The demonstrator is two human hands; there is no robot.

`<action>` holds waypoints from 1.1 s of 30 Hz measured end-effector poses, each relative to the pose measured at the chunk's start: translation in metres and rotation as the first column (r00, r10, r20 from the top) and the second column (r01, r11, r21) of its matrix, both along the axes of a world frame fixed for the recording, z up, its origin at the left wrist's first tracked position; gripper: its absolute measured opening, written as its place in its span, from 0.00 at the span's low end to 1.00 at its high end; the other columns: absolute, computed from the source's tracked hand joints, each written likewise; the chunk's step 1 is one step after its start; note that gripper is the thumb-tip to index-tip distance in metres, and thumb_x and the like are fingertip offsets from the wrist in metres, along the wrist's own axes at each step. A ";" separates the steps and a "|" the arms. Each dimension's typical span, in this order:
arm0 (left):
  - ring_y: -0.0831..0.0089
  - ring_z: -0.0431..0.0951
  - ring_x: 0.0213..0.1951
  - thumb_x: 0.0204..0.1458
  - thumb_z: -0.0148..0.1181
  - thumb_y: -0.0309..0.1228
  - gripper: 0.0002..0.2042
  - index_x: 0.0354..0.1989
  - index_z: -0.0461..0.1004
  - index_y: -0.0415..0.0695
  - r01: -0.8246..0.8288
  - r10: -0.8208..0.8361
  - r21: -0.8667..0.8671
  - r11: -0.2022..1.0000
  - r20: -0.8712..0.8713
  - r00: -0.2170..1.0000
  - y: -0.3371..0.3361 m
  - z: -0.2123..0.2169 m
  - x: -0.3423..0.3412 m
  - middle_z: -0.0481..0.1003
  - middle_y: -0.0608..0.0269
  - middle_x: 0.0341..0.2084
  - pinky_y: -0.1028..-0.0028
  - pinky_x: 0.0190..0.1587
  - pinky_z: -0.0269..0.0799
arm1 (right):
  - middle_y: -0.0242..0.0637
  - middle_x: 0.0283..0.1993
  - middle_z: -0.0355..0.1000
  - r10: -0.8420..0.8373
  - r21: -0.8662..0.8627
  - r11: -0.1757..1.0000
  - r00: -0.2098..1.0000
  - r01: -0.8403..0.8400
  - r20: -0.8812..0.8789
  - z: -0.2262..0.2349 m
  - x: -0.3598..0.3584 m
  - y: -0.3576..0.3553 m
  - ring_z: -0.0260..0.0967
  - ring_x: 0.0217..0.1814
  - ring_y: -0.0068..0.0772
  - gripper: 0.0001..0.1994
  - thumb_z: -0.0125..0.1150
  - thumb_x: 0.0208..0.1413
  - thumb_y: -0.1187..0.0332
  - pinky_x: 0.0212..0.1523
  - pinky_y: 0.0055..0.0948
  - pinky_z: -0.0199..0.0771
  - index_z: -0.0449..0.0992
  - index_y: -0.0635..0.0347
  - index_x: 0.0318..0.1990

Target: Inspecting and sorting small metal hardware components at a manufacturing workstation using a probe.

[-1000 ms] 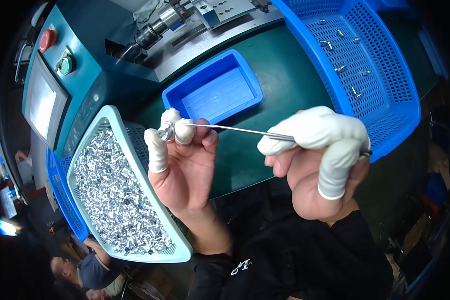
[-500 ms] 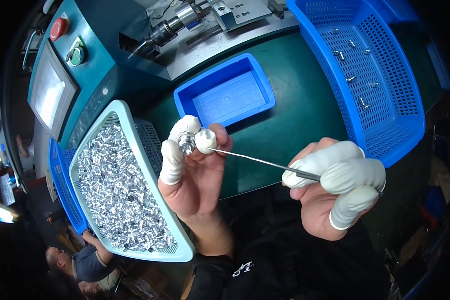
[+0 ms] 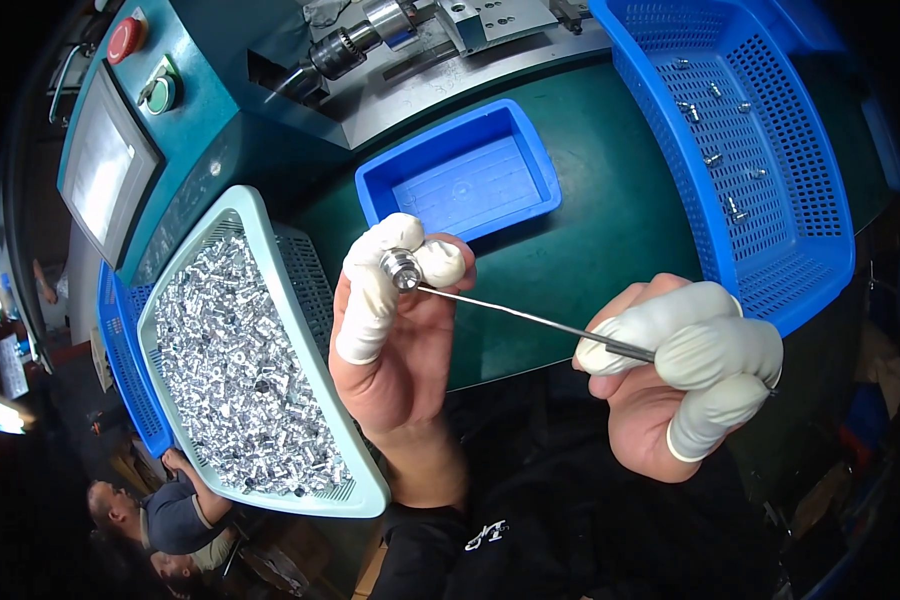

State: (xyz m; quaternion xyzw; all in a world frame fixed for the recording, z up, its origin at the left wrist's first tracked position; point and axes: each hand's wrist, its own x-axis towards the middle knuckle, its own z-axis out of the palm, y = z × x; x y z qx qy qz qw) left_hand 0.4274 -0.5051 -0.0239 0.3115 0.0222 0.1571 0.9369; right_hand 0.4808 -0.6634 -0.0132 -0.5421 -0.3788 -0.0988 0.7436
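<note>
White cots (image 3: 720,352) on fingers of both hands. Clock = whole picture. Left hand (image 3: 402,350), just off centre at 8, pinches one silver part (image 3: 401,270) at thumb and fingertips, grip narrow; part sits just off centre at 10, round end toward the wearer. Right hand (image 3: 660,400), out between 3 and 4, fingers closed around a thin metal pick (image 3: 530,317); pick runs toward about 9:30, tip beside the part. Tip is tiny and close to a left-hand cot, so can't tell if it touches either.

Progress, judged by where things lie: one part in work, not yet let go. Big heap (image 3: 240,380) of small silver pieces in the pale green bin (image 3: 365,482) at 8, filling much of it. Only a handful of loose pieces (image 3: 711,159) in the blue basket (image 3: 800,260) at 2, scattered over its slotted floor. If basket ones count as done, reads as early: few done, lots left. Small blue tray (image 3: 460,190) at 12, beyond the left hand. Machine (image 3: 210,155) at 10, its chuck (image 3: 337,52) at 11, well apart from both hands
</note>
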 end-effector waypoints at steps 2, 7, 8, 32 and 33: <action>0.63 0.72 0.43 0.57 0.53 0.34 0.19 0.52 0.67 0.34 -0.008 0.008 0.003 1.000 0.000 1.000 0.002 -0.002 -0.002 0.75 0.52 0.37 0.66 0.49 0.63 | 0.53 0.32 0.70 -0.017 0.005 1.000 1.000 0.017 0.012 -0.002 -0.002 0.004 0.66 0.19 0.28 0.21 0.47 0.62 0.53 0.18 0.20 0.69 0.67 0.68 0.38; 0.64 0.73 0.43 0.56 0.53 0.31 0.17 0.50 0.69 0.33 -0.017 0.018 0.023 1.000 -0.023 1.000 -0.005 0.003 -0.001 0.75 0.51 0.37 0.67 0.49 0.64 | 0.54 0.30 0.70 -0.091 0.003 0.996 0.994 0.091 0.054 0.001 0.000 0.003 0.65 0.17 0.28 0.21 0.49 0.61 0.53 0.16 0.19 0.67 0.67 0.69 0.36; 0.65 0.74 0.42 0.56 0.54 0.30 0.16 0.50 0.69 0.33 -0.092 0.099 0.122 0.988 -0.055 0.994 -0.008 0.004 0.000 0.75 0.51 0.37 0.68 0.48 0.65 | 0.54 0.29 0.71 -0.109 0.002 0.994 0.992 0.109 0.063 0.002 0.000 0.001 0.65 0.17 0.28 0.21 0.49 0.61 0.54 0.15 0.19 0.66 0.67 0.70 0.36; 0.57 0.78 0.30 0.38 0.65 0.26 0.08 0.29 0.80 0.41 0.393 0.586 0.887 -0.241 -0.190 0.788 -0.011 0.001 0.076 0.78 0.53 0.24 0.65 0.39 0.71 | 0.50 0.37 0.72 -0.039 0.103 0.992 0.965 0.067 -0.260 -0.020 0.011 -0.033 0.66 0.27 0.22 0.10 0.54 0.60 0.68 0.29 0.19 0.70 0.64 0.65 0.41; 0.57 0.78 0.29 0.38 0.66 0.27 0.06 0.28 0.80 0.42 0.374 0.596 0.881 -0.290 -0.139 0.790 -0.011 -0.002 0.078 0.78 0.53 0.23 0.65 0.39 0.71 | 0.49 0.36 0.72 -0.049 0.100 0.992 0.963 0.078 -0.266 -0.020 0.012 -0.034 0.66 0.26 0.21 0.10 0.53 0.60 0.67 0.28 0.18 0.70 0.64 0.65 0.41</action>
